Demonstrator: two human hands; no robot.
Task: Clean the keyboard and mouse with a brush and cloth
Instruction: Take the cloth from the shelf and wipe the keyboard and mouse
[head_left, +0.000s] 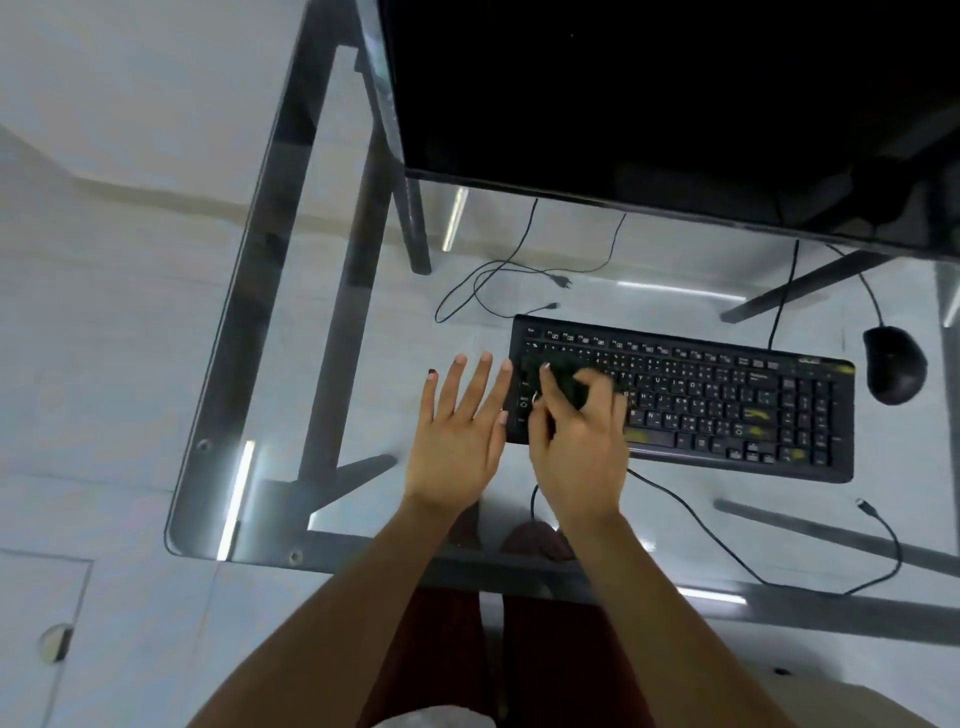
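at centre frame a person's right hand curls its fingers around a dark object, blurred here and seemingly the brush, pressed to the left end of the black keyboard; whether it is brush or cloth cannot be told for certain; the left hand, fingers straight and spread apart, hovers just left of the keyboard's edge, holding nothing, and contact with the glass cannot be told; the keyboard lies across the centre right of the frame on a glass desk, yellowish smears showing on its lower keys and right end; the black mouse sits at the far right, just beyond the keyboard, untouched; judged from this, the step in hand is sweeping the left key rows, and it would go best with short strokes along the gaps between keys, working row by row toward the stained right side, the free hand steadying the board's left edge so it does not slide on the glass; a dark monitor fills the upper right; loose cables trail behind the keyboard at upper centre, and another cable loops across the lower right, where it could snag a forearm.
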